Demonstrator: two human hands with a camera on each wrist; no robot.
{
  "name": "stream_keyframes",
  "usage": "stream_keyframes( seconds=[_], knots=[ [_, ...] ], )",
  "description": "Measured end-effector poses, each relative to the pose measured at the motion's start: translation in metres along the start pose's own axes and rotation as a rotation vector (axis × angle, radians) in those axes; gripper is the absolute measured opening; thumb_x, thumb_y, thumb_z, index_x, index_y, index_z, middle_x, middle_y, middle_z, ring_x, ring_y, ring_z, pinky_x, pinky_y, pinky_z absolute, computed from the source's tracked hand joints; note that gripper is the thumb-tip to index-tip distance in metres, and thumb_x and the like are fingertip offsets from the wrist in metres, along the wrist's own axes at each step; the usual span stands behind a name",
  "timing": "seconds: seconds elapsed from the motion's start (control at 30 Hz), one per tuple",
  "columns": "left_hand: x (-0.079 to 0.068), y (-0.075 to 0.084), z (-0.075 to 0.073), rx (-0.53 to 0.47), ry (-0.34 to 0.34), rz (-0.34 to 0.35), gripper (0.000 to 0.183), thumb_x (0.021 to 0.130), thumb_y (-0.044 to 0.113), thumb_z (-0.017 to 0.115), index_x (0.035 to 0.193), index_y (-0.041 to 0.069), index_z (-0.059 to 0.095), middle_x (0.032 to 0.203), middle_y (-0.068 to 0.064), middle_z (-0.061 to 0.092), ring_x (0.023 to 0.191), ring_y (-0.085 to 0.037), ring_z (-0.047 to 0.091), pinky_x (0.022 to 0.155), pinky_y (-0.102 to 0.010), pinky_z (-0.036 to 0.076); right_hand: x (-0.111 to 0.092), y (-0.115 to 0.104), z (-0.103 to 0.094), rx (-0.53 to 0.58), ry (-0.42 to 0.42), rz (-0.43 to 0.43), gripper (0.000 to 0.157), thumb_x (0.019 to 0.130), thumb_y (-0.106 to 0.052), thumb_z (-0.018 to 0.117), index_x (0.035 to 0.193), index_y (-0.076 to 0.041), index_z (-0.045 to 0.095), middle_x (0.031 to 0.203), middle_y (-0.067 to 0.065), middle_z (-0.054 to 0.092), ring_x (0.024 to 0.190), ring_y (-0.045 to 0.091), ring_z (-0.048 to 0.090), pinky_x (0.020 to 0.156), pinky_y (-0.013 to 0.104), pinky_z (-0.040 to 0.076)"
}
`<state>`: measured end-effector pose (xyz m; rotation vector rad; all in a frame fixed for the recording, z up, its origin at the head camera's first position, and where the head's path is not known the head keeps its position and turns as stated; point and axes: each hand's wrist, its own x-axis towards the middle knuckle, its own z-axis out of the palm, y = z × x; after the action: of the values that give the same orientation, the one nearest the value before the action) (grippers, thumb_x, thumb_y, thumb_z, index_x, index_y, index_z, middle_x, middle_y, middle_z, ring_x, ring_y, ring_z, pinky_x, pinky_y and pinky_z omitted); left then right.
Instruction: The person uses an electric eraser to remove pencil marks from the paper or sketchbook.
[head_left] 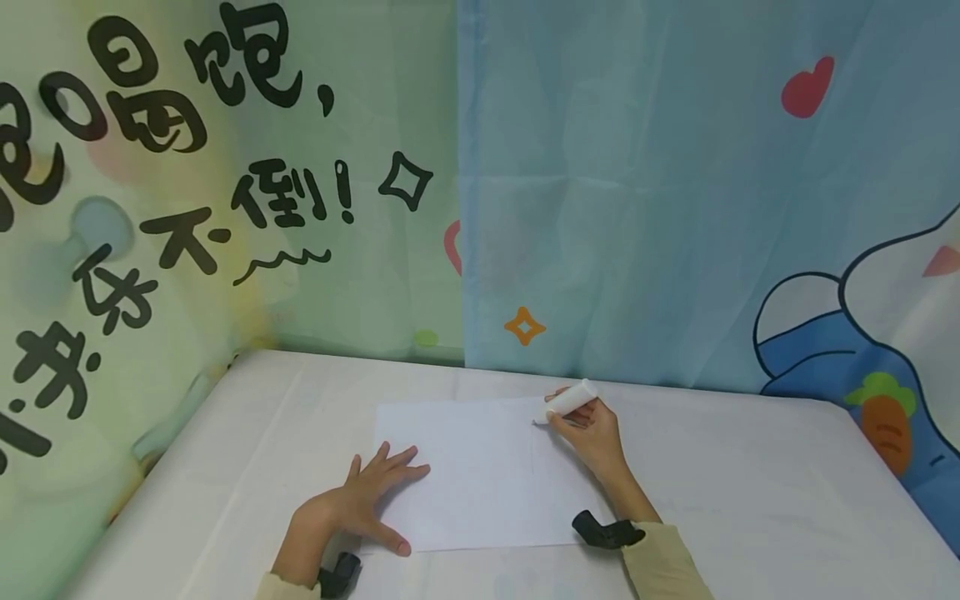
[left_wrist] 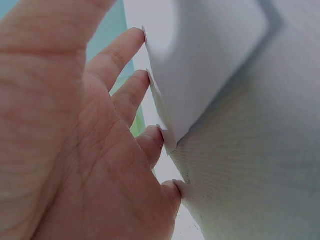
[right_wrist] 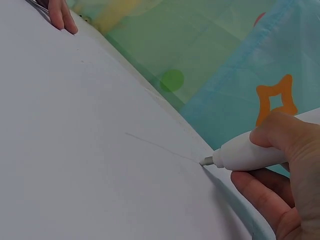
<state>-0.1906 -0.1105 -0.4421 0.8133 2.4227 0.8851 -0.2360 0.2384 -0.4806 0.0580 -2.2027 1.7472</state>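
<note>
A white sheet of paper lies on the white-covered table. My right hand grips a thick white marker between thumb and fingers, over the sheet's upper right part. In the right wrist view, the marker's narrow greyish tip meets the paper near its edge, at the end of a faint thin line. My left hand spreads its fingers over the sheet's left edge. The left wrist view shows the left fingertips resting along the paper, with one lower fingertip on the cloth beyond its corner.
A white cloth covers the table around the sheet. Behind it hangs a printed curtain, green with dark writing at left and blue at right. Black wrist devices sit at both cuffs of the beige sleeves.
</note>
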Motion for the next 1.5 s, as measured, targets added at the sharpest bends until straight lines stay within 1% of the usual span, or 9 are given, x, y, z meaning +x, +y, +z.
stream_keyframes(
  seconds=[0.3, 0.5, 0.77, 0.87, 1.07, 1.3, 1.5],
  knots=[
    [-0.0004, 0.0014, 0.0015, -0.001, -0.001, -0.017, 0.097, 0.066, 0.032, 0.089, 0.148, 0.011, 0.041, 0.160, -0.017, 0.022, 0.146, -0.049, -0.001, 0.108, -0.072, -0.009, 0.0004, 0.0026, 0.0005, -0.034, -0.002, 0.016, 0.037, 0.081, 0.009, 0.072, 0.115, 0.009, 0.058, 0.112, 0.029, 0.066, 0.087, -0.009, 0.060, 0.080, 0.009, 0.050],
    [-0.0004, 0.0014, 0.0014, 0.000, -0.001, -0.017, 0.097, 0.066, 0.032, 0.089, 0.148, 0.011, 0.041, 0.160, -0.017, 0.021, 0.146, -0.049, -0.001, 0.108, -0.072, -0.009, 0.0005, 0.0032, 0.0009, -0.024, 0.004, 0.017, 0.037, 0.081, 0.009, 0.072, 0.115, 0.010, 0.058, 0.113, 0.029, 0.065, 0.088, -0.009, 0.060, 0.081, 0.009, 0.049],
    [-0.0010, 0.0012, 0.0009, -0.006, 0.004, -0.007, 0.097, 0.067, 0.032, 0.089, 0.148, 0.010, 0.041, 0.160, -0.018, 0.021, 0.145, -0.050, -0.001, 0.107, -0.073, -0.009, 0.0015, 0.0032, 0.0003, -0.005, -0.009, -0.040, 0.038, 0.082, 0.006, 0.073, 0.117, 0.009, 0.058, 0.115, 0.029, 0.065, 0.091, -0.008, 0.060, 0.081, 0.008, 0.049],
    [-0.0012, 0.0017, 0.0010, -0.005, 0.009, -0.005, 0.097, 0.066, 0.031, 0.089, 0.148, 0.010, 0.041, 0.160, -0.018, 0.022, 0.145, -0.051, 0.000, 0.107, -0.073, -0.008, 0.0020, 0.0035, 0.0003, 0.004, -0.017, -0.049, 0.039, 0.082, 0.006, 0.073, 0.117, 0.010, 0.057, 0.116, 0.030, 0.065, 0.092, -0.008, 0.060, 0.081, 0.008, 0.049],
    [-0.0020, 0.0022, 0.0020, 0.000, 0.012, -0.008, 0.097, 0.066, 0.030, 0.090, 0.147, 0.009, 0.041, 0.159, -0.019, 0.023, 0.145, -0.051, 0.001, 0.108, -0.073, -0.008, 0.0001, 0.0019, 0.0010, 0.033, -0.027, -0.036, 0.037, 0.081, 0.009, 0.072, 0.115, 0.011, 0.057, 0.114, 0.031, 0.065, 0.092, -0.007, 0.061, 0.083, 0.010, 0.049],
    [-0.0011, 0.0001, 0.0039, 0.002, 0.007, -0.008, 0.097, 0.066, 0.030, 0.090, 0.147, 0.009, 0.041, 0.159, -0.019, 0.023, 0.145, -0.051, 0.001, 0.107, -0.074, -0.008, -0.0019, 0.0010, 0.0008, 0.008, -0.023, -0.017, 0.035, 0.081, 0.010, 0.072, 0.113, 0.010, 0.058, 0.112, 0.030, 0.066, 0.091, -0.007, 0.061, 0.082, 0.010, 0.049],
    [-0.0005, 0.0012, 0.0027, 0.006, 0.012, 0.000, 0.097, 0.066, 0.030, 0.090, 0.147, 0.009, 0.041, 0.160, -0.019, 0.022, 0.145, -0.051, 0.001, 0.107, -0.074, -0.008, -0.0014, -0.0003, -0.0002, 0.000, -0.021, -0.028, 0.036, 0.081, 0.009, 0.072, 0.114, 0.010, 0.058, 0.112, 0.029, 0.066, 0.091, -0.008, 0.060, 0.083, 0.009, 0.049]
  ],
)
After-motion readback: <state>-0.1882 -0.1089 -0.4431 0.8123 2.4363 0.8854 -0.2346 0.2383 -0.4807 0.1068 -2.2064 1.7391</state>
